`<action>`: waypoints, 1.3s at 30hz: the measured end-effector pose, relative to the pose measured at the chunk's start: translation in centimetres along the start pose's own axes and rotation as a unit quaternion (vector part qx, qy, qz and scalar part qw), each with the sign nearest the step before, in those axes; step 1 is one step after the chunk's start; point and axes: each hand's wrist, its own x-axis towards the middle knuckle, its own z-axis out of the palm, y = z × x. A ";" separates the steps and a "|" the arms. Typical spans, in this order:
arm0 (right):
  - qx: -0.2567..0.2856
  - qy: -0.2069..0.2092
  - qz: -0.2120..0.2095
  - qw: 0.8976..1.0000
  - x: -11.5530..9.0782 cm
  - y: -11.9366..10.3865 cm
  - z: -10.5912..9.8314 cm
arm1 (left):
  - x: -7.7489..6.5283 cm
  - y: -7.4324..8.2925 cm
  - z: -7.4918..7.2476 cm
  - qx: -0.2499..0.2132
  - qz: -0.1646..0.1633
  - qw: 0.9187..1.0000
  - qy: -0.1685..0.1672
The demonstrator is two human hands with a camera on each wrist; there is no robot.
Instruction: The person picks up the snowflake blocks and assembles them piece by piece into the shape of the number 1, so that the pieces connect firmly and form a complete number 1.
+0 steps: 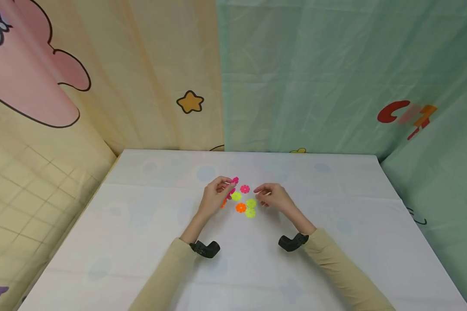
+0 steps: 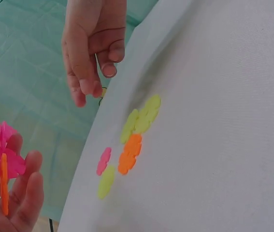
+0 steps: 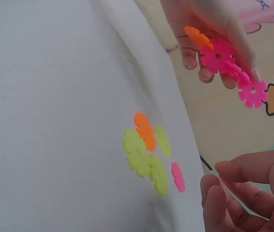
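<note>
My left hand [image 1: 215, 196] pinches a chain of interlocked notched flower discs. In the right wrist view this chain shows pink discs [image 3: 218, 56] joined to an orange disc [image 3: 197, 36] at one end. The right hand [image 1: 273, 196] hovers to the right with loosely bent fingers, and nothing shows between them. Between the hands, loose discs lie on the table: a pink disc [image 1: 244, 188], an orange disc [image 1: 241, 207], a yellow-green disc [image 1: 236, 196] beside the pink one, and two more yellow-green discs [image 1: 251, 212] touching or overlapping nearer the right hand.
A white cloth covers the table [image 1: 148, 242]. Printed curtains [image 1: 295, 77] hang behind it and along both sides. Each wrist wears a black camera mount [image 1: 205, 249].
</note>
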 end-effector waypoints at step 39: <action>-0.172 -0.004 0.053 0.984 -1.5 -0.4 3.3 | -0.9 3.4 0.1 0.025 -0.009 0.999 0.043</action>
